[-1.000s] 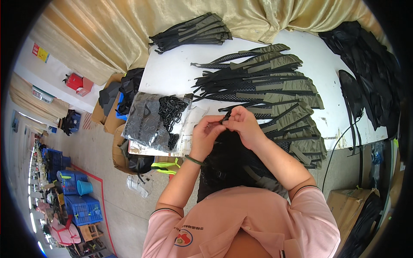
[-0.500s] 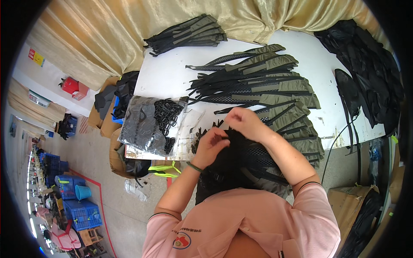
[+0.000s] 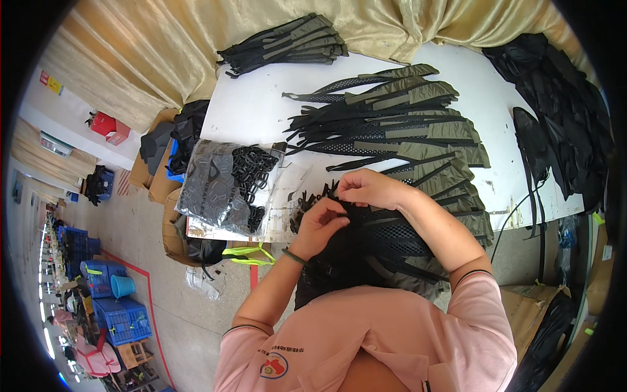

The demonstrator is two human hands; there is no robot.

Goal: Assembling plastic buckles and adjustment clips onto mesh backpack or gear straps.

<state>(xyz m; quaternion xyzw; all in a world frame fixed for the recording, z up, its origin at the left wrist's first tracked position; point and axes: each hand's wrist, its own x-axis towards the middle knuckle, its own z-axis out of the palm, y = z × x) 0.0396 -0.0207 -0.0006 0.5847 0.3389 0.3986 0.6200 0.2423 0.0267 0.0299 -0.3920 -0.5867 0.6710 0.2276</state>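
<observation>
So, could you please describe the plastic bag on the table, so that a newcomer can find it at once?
Find the white table in front of the person. At its near left corner, left of the person's left hand, lies a clear plastic bag. Unlike the olive-and-black straps to its right, it is glossy and see-through, with black plastic buckles heaped toward its right.

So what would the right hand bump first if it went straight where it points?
The right hand would probably meet the cluster of narrow black strap ends just left of it; depth is unclear.
</observation>
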